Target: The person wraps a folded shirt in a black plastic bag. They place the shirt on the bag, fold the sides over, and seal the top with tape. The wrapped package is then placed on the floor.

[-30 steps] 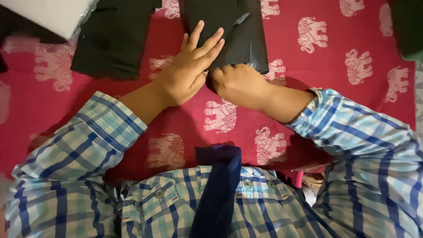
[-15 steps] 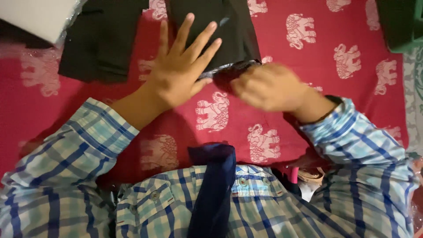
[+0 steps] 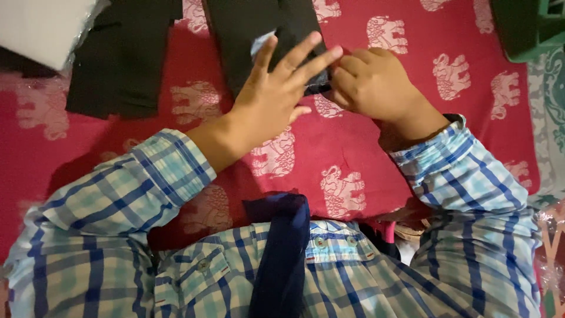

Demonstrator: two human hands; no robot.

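A black garment lies in two dark strips, one (image 3: 123, 59) at the left and one (image 3: 259, 29) in the middle, on a red cloth (image 3: 365, 147) printed with pale elephants. My left hand (image 3: 276, 97) rests flat with fingers spread on the lower end of the middle strip. My right hand (image 3: 376, 85) is curled right beside it, its fingers pinching that strip's lower edge. A small pale patch (image 3: 263, 41) shows on the black fabric above my left fingers. Both arms wear blue checked sleeves.
A white box (image 3: 41, 26) sits at the top left corner. A green plastic object (image 3: 529, 26) stands at the top right. A dark blue tie (image 3: 282, 259) hangs down my checked shirt. Patterned fabric edges the right side.
Both hands have slid to the right along the lower end of the middle black strip. My left fingers are spread wider and my right hand keeps hold of the edge.
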